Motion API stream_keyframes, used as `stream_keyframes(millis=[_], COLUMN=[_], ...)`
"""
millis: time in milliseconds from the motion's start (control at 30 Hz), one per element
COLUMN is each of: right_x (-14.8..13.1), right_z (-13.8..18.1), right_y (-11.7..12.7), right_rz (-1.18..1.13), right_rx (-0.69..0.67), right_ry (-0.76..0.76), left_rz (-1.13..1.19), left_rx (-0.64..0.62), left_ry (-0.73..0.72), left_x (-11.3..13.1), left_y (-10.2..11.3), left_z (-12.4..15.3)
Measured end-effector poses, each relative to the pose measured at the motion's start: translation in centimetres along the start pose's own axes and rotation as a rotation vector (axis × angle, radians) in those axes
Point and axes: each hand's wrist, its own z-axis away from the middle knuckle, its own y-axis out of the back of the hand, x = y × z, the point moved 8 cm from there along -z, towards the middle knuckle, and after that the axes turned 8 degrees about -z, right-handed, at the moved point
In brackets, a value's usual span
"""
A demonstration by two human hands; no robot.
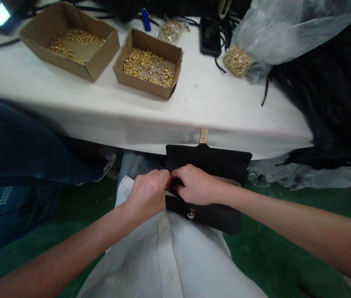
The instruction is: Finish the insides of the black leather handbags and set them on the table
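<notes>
A small black handbag [222, 165] lies on my lap below the table edge, its flap open toward the table with a gold clasp plate [203, 135] at the flap tip and a round gold lock [191, 213] on the front. My left hand [149, 192] is closed on the bag's left edge. My right hand [195, 184] is closed at the bag's mouth, fingers curled against the left hand's. What the fingertips pinch is hidden.
On the white table [206, 107] stand two cardboard boxes [70, 39] [149, 62] with small gold parts. A clear bag of gold parts [237, 61], a black phone [210, 36], plastic sheeting and black material lie right. A blue crate [4, 211] stands on the green floor at left.
</notes>
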Motion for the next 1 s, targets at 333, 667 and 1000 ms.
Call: stream_keyframes(millis=[333, 667, 1000], right_x=[0.1, 0.6, 0.5], right_z=[0.1, 0.0, -0.2], right_y=[-0.1, 0.2, 0.2], right_rz=[-0.055, -0.045, -0.051], right_rx=[0.015, 0.031, -0.016], right_ry=[-0.007, -0.014, -0.014], left_rz=[0.038, 0.177, 0.251], left_rx=[0.073, 0.057, -0.076], left_ry=[-0.044, 0.022, -0.037], left_x=[0.2, -0.8, -1.2], left_y=[0.1, -0.8, -0.3], left_z=[0.4, 0.3, -1.3])
